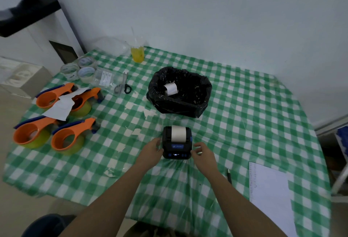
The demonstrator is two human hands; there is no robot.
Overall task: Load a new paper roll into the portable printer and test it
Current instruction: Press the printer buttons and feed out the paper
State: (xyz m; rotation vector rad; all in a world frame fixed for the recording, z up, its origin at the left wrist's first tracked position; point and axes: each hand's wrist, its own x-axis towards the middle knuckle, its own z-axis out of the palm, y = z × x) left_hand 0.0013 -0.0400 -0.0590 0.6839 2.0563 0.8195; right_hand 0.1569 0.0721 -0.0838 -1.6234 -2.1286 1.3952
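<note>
Here the left hand is cupped against the left side of the portable printer, fingers curled and touching its casing, while the right hand sits at the printer's right side with fingers bent loosely; whether those fingertips actually press the casing cannot be told. Neither hand lifts anything.

The printer stands on the table near its front middle, between the two hands. Its long axis runs away from the person: the lit button panel faces the near edge, and the paper roll lies in the far half. The roll's white face is exposed on top, its cylinder axis running left to right across the printer.

Beyond the printer, well apart, a black bag stands open with a small white paper roll core inside it. Scraps of torn white paper lie on the green-checked cloth between bag and printer.

To the left, four orange tape dispensers sit in a cluster, a white sheet lying across the back pair. Behind them are clear tape rolls, a clear packet, and scissors pointing away from the person. A yellow drink in a plastic cup stands near the far edge.

At the right, a pen lies just beside a white sheet of paper at the near corner.
</note>
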